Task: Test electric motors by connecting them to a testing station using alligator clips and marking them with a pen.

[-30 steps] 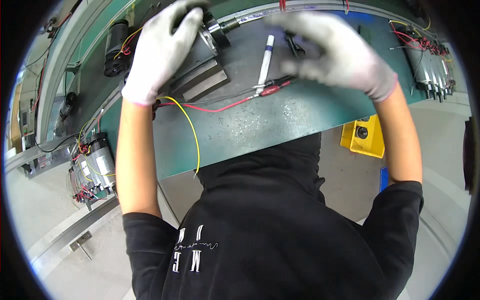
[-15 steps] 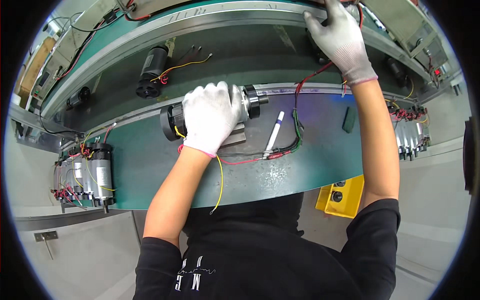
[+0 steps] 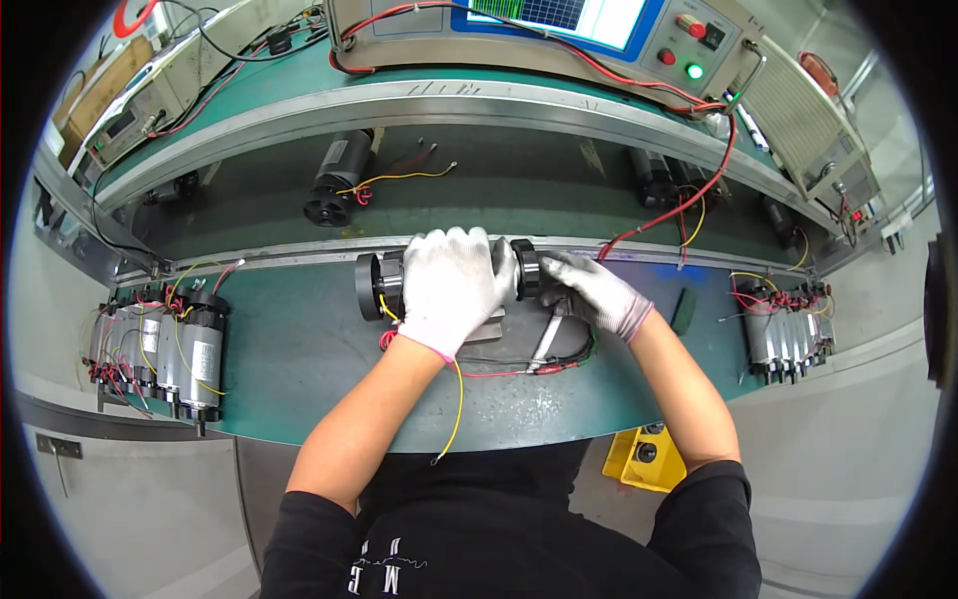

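An electric motor lies on its side on the green bench top, resting on a metal block. My gloved left hand is closed over its body and hides much of it. At the motor's right end, beside the black ring-shaped collar, my gloved right hand has its fingers closed around the shaft, which they cover. A white marker lies just under the right hand, by the red and black test leads. A yellow wire with a ring terminal hangs from the motor towards the front edge.
Several motors stand grouped at the bench's left and right. More motors lie on the shelf behind. A tester with a lit screen stands above. Below the front edge is a yellow bin; a dark green pad lies right.
My right hand has come down from the upper shelf to the motor's shaft end. The left hand stays on the motor. The view has tilted up, showing the tester.
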The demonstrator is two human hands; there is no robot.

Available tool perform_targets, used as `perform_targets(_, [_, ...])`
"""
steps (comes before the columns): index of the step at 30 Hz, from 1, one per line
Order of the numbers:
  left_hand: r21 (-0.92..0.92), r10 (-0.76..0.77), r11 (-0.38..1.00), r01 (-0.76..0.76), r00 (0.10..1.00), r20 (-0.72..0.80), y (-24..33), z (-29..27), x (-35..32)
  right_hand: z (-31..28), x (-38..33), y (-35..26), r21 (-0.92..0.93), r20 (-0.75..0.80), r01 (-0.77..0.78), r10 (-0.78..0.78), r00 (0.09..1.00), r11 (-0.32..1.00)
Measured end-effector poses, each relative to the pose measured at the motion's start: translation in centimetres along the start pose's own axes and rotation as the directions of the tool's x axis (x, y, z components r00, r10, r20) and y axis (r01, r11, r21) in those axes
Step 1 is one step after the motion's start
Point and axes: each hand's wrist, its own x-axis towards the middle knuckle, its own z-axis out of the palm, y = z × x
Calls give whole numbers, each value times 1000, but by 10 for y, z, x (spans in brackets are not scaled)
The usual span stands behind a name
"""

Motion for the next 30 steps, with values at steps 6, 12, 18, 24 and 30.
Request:
perform_targets(6, [29, 23, 999, -21, 998, -65, 1, -2, -4, -3, 6, 3, 130, 163, -11, -10, 987, 991])
perform_targets(12, [48, 35, 998, -31, 995, -93, 3, 1, -2, -11, 16, 2, 127, 200, -32, 6, 980, 991])
perform_targets(18, [88, 25, 996, -22, 999, -31, 5, 1, 6, -12, 18, 22, 108, 180, 3, -23, 983, 994])
perform_targets(24, [88, 130, 988, -126, 991, -37, -8, 7, 7, -3, 4, 20, 147, 151, 135, -157, 976, 980])
perform_targets(30, [7, 218, 976, -218, 973, -72, -13, 9, 4, 11, 10, 19, 265, 93, 73, -101, 991, 961])
